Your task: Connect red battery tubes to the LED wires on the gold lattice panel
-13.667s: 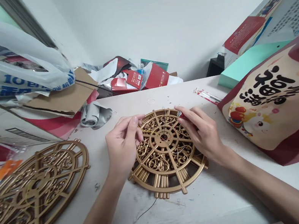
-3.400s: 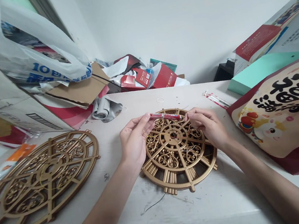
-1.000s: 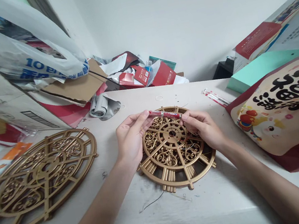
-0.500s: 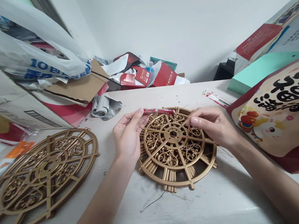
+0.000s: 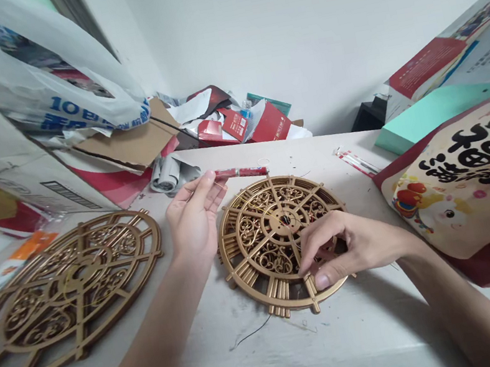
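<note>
Grips red pen-shaped tool (image 5: 244, 172) by one end in left hand (image 5: 192, 223), with long axis pointing rightward near the far rim of the gold openwork wheel (image 5: 275, 222). Curls right hand (image 5: 355, 244) over the wheel's near-right side, farther from the tool; cannot tell if pinching anything.

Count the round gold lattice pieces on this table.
2 clearly visible: the left lattice piece, and the middle lattice piece, partly covered by the right hand. Both look layered, so more may be hidden underneath.

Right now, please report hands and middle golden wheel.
Left hand: holding red stick. Right hand: over golden wheel's near edge. Wheel: lying flat; dark thread in front.
</note>
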`<action>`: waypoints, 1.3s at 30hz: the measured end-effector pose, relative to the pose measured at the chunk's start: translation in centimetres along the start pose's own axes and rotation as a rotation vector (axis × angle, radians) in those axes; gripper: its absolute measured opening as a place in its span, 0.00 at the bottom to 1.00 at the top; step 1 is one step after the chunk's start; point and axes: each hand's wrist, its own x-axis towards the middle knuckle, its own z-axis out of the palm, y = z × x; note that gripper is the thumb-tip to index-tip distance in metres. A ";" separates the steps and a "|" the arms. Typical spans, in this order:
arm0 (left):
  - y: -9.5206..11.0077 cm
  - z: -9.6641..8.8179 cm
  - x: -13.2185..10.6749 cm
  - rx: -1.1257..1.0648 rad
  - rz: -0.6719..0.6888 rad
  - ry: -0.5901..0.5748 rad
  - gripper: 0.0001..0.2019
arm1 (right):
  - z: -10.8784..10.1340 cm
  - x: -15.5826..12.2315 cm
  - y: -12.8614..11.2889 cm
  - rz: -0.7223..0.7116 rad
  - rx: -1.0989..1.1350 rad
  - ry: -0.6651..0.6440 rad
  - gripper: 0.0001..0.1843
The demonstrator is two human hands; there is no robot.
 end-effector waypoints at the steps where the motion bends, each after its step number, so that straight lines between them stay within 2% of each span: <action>1: 0.0 0.0 0.0 0.001 0.001 0.001 0.10 | 0.1 0.0 0.0 0.004 0.001 0.020 0.12; 10: 0.1 -0.1 0.4 -0.012 0.004 0.028 0.11 | 0.8 0.5 0.3 0.116 0.062 0.155 0.14; 16: 0.2 -0.2 0.6 -0.026 0.000 0.061 0.08 | 1.0 0.7 0.8 0.104 0.022 0.101 0.14; 23: 0.4 -0.5 1.3 -0.047 0.012 0.090 0.05 | 1.0 0.8 1.1 0.110 0.024 0.106 0.14; 30: 0.7 -0.7 1.6 -0.010 0.127 0.078 0.06 | 1.0 0.8 0.3 0.113 0.047 0.171 0.11; 34: 1.3 -0.8 1.7 0.037 0.267 0.078 0.08 | 1.2 0.7 -0.2 0.047 0.055 0.343 0.08; 39: 2.4 -0.3 1.1 0.093 0.401 0.081 0.06 | 1.1 1.0 0.3 -0.142 0.032 0.797 0.08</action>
